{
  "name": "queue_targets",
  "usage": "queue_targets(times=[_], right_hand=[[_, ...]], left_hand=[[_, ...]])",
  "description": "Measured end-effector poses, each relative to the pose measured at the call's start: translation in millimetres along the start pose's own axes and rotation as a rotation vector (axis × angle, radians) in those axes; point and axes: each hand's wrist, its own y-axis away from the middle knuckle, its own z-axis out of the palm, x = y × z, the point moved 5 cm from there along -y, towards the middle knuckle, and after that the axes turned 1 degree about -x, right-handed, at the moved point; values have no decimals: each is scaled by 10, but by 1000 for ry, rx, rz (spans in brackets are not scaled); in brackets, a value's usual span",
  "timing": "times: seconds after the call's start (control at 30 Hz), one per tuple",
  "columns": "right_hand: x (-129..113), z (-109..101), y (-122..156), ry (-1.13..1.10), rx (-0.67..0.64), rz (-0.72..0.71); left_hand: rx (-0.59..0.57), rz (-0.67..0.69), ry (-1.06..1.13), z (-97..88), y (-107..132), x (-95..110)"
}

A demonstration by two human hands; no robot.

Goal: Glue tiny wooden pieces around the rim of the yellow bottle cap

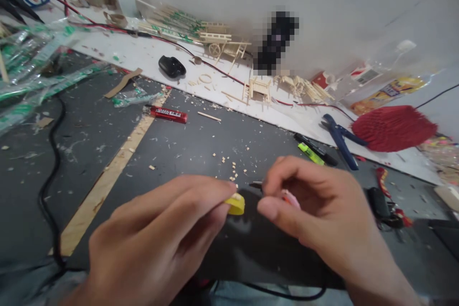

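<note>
My left hand [158, 234] pinches a small curved yellow strip [237, 206] between thumb and fingers, with a pale bit along its upper edge. Close by on the right, my right hand [322, 215] is curled around a small tool with a pink and orange handle [291, 198]. A dark pointed tip [256, 185] sticks out from its fingers toward the yellow strip, apart from it. The tool's exact kind is hidden by the fingers. Beyond both hands, pale wooden crumbs [233, 167] lie on the dark grey table [186, 153].
A red lighter [168, 114], a thin stick [209, 116], blue cutters [340, 141] and a green marker [310, 154] lie farther off. Small stick models [258, 88] stand on the white ledge [139, 60]. Plastic wrappers [32, 81] cover the left; a black cable [53, 162] runs there.
</note>
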Motion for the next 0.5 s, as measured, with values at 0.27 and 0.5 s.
queue_targets(times=[0.27, 0.5], right_hand=[[216, -591, 261, 388, 29, 167], [883, -694, 674, 737, 310, 256]], left_hand=[[-49, -185, 128, 15, -107, -22], [-119, -456, 524, 127, -103, -88]])
